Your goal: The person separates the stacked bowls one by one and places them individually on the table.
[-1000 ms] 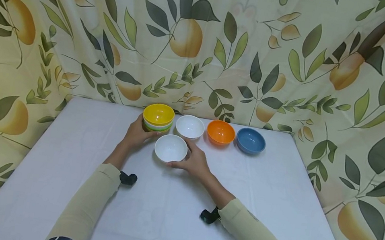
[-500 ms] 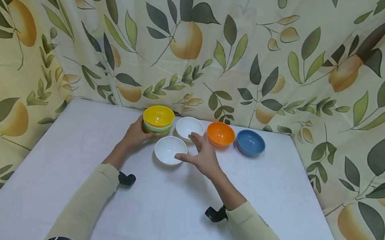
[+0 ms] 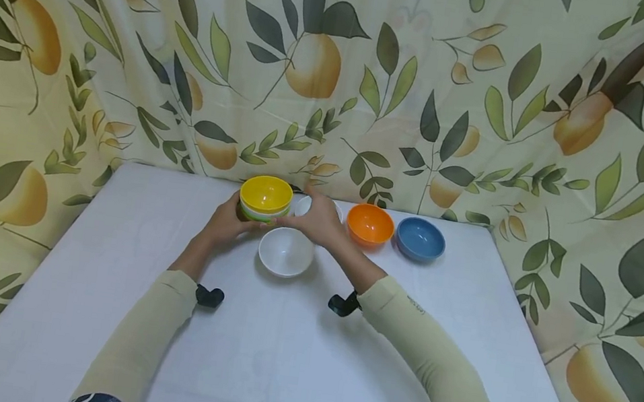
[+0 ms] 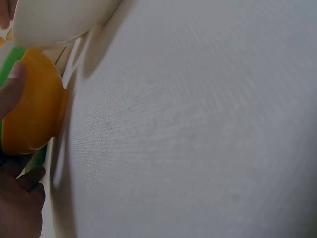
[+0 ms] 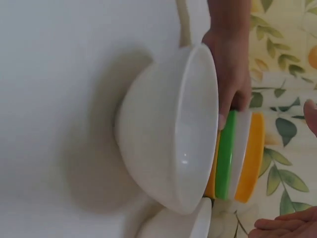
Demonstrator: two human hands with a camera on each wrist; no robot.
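A stack of bowls (image 3: 264, 199) with a yellow one on top stands at the back of the white table (image 3: 276, 365). My left hand (image 3: 226, 222) grips the stack's left side; the right wrist view shows its thumb against the green and white rims of the stack (image 5: 241, 153). My right hand (image 3: 316, 221) hovers at the stack's right side with fingers spread, holding nothing. A white bowl (image 3: 286, 251) sits just in front, between both hands, and fills the right wrist view as the white bowl (image 5: 168, 129). A second white bowl (image 3: 302, 204) is mostly hidden behind my right hand.
An orange bowl (image 3: 370, 225) and a blue bowl (image 3: 420, 238) stand to the right in the back row. A leaf-and-fruit curtain (image 3: 375, 79) hangs close behind the table. Bare cloth stretches across the front half.
My right hand let go of the near white bowl, lifted, and moved back and left to the stack's right side. The left hand stayed on the stack.
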